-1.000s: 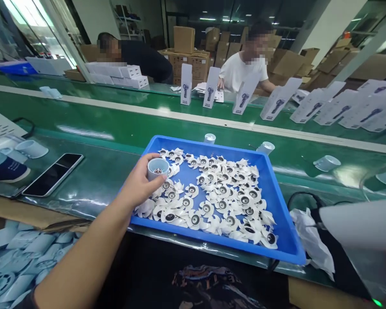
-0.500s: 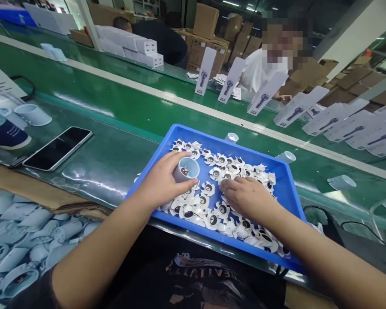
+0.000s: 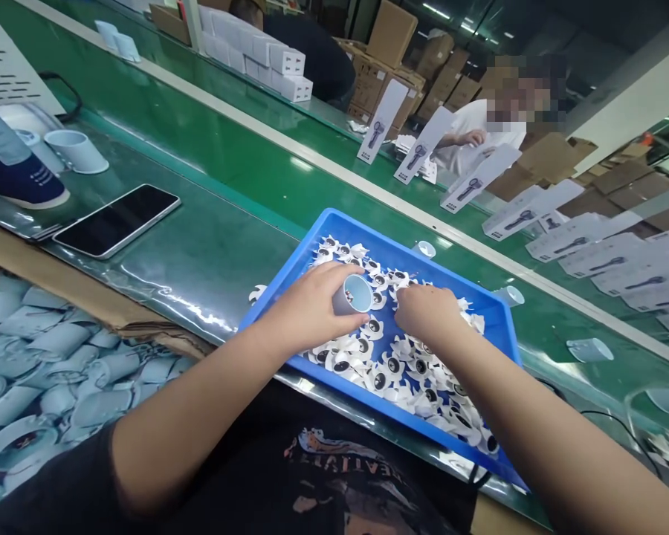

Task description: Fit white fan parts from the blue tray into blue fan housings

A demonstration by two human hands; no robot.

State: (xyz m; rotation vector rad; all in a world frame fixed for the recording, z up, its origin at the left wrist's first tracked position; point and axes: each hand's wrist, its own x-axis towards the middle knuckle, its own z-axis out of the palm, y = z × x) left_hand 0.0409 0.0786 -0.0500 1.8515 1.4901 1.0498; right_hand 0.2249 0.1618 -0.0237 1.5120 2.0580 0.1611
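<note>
- The left hand is over the near-left part of a blue tray; its fingers are curled closed round a small white cup, which is tilted with its open mouth facing up and to the right.
- The right hand lies palm-down on the heap of white fan blades in the middle of the tray, just beside the cup. Its fingers are bent down into the pile; whether they pinch one of the pieces cannot be told.
- The fan blades, each with a dark round hub, cover most of the tray floor, and one lies outside by the tray's left rim.
- The tray sits on the green surface, close to the person's body.
- A black phone lies flat on the surface to the left, well apart from the tray.
- Further left stands another white cup-shaped housing, next to a dark blue container.
- More small white cups stand on the surface behind and to the right of the tray.
- White product boxes stand upright along the far side of the belt, where another person in a white shirt is seated.
- A bin of pale plastic housings lies below the surface edge at lower left.
</note>
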